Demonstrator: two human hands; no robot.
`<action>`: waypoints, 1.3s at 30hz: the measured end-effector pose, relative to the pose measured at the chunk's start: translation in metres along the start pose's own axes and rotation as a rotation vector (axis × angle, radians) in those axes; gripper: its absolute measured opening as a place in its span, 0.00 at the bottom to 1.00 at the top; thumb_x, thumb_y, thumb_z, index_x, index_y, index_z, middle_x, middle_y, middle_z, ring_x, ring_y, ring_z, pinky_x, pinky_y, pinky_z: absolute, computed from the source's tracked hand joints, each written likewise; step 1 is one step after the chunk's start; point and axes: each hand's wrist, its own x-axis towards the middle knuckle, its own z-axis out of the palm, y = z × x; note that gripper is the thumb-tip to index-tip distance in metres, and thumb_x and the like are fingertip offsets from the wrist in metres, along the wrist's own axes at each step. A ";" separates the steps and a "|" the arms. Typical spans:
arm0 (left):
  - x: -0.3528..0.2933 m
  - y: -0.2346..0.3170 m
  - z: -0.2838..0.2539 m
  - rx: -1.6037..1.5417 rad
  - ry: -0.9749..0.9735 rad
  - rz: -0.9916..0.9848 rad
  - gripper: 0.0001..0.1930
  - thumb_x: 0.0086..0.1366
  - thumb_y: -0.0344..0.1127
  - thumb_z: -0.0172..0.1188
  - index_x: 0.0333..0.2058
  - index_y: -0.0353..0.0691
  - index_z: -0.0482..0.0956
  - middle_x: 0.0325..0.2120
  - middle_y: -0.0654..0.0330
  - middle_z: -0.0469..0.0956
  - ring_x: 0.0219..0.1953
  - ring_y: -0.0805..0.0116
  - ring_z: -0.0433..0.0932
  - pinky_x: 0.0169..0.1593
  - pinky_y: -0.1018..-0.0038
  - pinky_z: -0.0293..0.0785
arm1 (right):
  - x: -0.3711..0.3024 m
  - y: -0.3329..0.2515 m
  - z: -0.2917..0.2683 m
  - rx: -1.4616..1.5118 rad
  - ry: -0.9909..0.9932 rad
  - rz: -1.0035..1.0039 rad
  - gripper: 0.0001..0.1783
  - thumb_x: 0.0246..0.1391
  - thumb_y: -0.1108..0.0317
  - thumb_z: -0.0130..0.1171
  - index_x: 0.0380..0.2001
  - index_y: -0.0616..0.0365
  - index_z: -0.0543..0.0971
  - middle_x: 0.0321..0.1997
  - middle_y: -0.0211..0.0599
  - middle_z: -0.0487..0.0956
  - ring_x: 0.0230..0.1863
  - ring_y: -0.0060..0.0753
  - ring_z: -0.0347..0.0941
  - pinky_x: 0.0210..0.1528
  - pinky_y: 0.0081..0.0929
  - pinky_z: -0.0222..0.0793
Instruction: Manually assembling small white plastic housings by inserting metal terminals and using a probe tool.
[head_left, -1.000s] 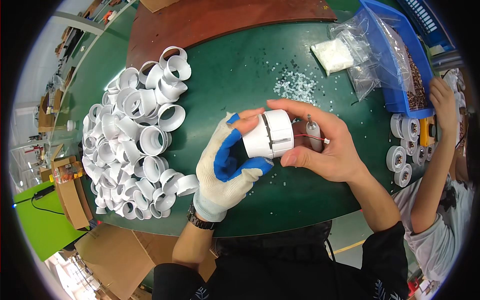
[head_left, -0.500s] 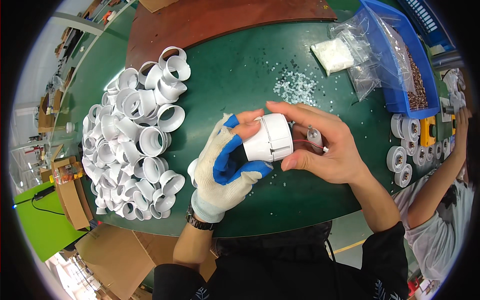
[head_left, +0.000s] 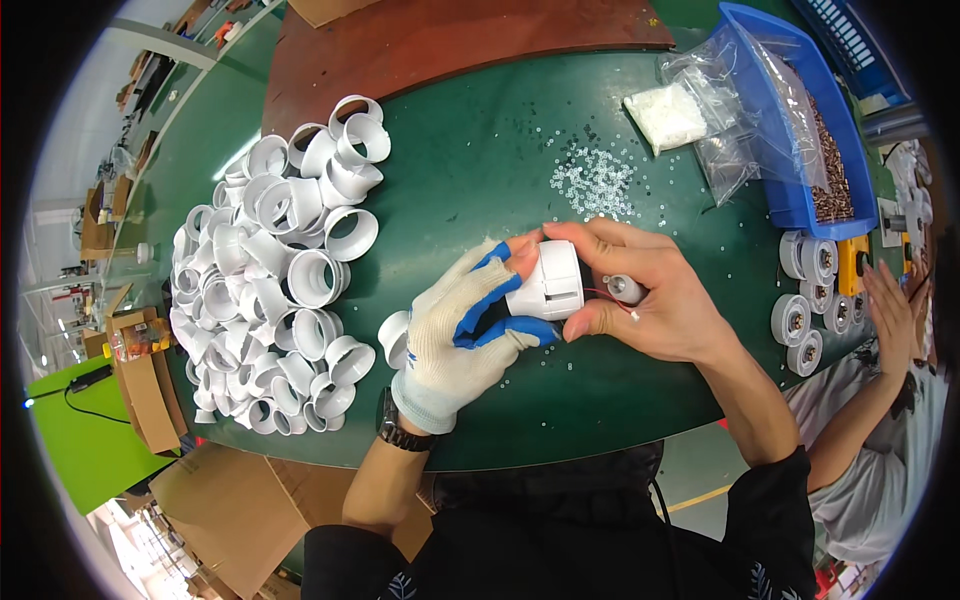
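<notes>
Between my hands is a white round plastic housing with slots in its side. My left hand, in a white knit glove with blue patches and bare fingertips, is closed round its left end. My bare right hand grips the right end with thumb and fingers. A small pale cylinder with a metal tip lies against the right hand's fingers. A thin red wire with a small white plug runs beside it. One loose white plastic ring lies on the table beside the glove, partly hidden by it.
A heap of white plastic collars covers the table's left. Small clear washers lie scattered ahead. A blue bin of copper-coloured parts and clear bags stand far right. Round white parts sit near a co-worker's hand.
The housing has shifted slightly right and turned a little in my hands, with the glove reaching further over it. The co-worker's hand has moved toward the round white parts.
</notes>
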 end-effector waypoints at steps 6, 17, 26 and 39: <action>0.020 0.024 -0.012 0.363 -0.034 0.265 0.32 0.45 0.30 0.79 0.53 0.40 0.80 0.52 0.47 0.78 0.46 0.52 0.79 0.53 0.61 0.76 | 0.001 -0.010 0.003 -0.104 0.052 0.023 0.46 0.39 0.57 0.81 0.62 0.63 0.76 0.37 0.29 0.74 0.32 0.18 0.66 0.31 0.19 0.59; 0.077 0.026 -0.151 0.605 0.392 0.066 0.24 0.52 0.28 0.76 0.48 0.33 0.79 0.43 0.63 0.78 0.45 0.73 0.76 0.52 0.74 0.74 | -0.016 -0.078 0.020 0.408 0.156 -0.435 0.24 0.48 0.51 0.79 0.30 0.63 0.82 0.28 0.34 0.78 0.22 0.26 0.70 0.21 0.22 0.60; 0.172 -0.159 -0.394 0.911 0.172 -0.592 0.14 0.58 0.41 0.73 0.32 0.38 0.81 0.26 0.67 0.80 0.27 0.79 0.74 0.35 0.81 0.71 | -0.003 -0.116 0.027 0.519 0.175 -0.555 0.28 0.56 0.46 0.69 0.26 0.63 0.75 0.25 0.34 0.70 0.13 0.24 0.58 0.13 0.22 0.51; 0.028 0.076 -0.075 0.560 0.041 0.140 0.24 0.60 0.36 0.68 0.54 0.33 0.78 0.40 0.54 0.82 0.39 0.62 0.81 0.44 0.70 0.77 | -0.002 -0.020 -0.023 0.160 0.191 0.163 0.26 0.68 0.53 0.51 0.55 0.66 0.76 0.29 0.32 0.75 0.25 0.17 0.63 0.27 0.17 0.57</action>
